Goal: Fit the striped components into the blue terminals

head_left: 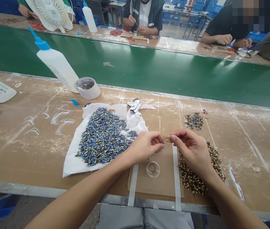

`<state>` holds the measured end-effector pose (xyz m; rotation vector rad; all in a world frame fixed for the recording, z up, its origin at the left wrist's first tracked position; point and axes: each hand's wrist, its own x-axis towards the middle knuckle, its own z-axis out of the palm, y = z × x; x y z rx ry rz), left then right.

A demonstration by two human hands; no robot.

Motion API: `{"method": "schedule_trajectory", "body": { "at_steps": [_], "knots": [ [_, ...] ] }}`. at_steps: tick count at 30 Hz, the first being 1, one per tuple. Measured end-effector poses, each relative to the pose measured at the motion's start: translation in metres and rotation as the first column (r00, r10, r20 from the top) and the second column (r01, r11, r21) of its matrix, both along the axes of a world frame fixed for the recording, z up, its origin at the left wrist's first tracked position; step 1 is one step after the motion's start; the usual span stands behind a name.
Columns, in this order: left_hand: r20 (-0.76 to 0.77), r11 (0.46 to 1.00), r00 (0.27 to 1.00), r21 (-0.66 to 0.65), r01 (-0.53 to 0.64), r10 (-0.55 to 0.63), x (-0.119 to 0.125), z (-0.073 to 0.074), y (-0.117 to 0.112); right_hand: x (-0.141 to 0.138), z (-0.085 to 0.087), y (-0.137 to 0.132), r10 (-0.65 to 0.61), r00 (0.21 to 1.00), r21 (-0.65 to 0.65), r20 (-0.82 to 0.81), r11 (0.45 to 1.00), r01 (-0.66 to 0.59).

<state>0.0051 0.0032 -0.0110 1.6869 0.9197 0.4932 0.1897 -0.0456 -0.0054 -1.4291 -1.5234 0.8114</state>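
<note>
My left hand point(146, 144) pinches a tiny dark part at its fingertips, just above a taped-down cardboard sheet point(158, 181). My right hand point(192, 148) pinches a thin yellowish stick point(166, 140) whose tip meets that part. A heap of small blue and yellow parts point(104, 136) lies on a white plastic sheet point(71, 162) left of my left hand. Under and beside my right wrist spreads a pile of dark speckled parts point(192, 181). A small clear dish point(152, 169) sits on the cardboard below both hands.
A white squeeze bottle with a blue tip point(56, 63) and a tape roll point(88, 88) stand at the back left. A small cluster of blue parts point(194, 121) lies behind my right hand. Beyond runs a green conveyor belt point(149, 70), with other people working across it.
</note>
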Motion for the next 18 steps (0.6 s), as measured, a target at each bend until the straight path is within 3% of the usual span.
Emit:
{"method": "schedule_trajectory", "body": {
  "at_steps": [18],
  "knots": [
    [0.006,0.998,0.999,0.057,0.041,-0.041,-0.0019,0.0009,0.0011,-0.0009,0.0072,-0.0007,0.065,0.981,0.142,0.183,0.986,-0.092]
  ]
}}
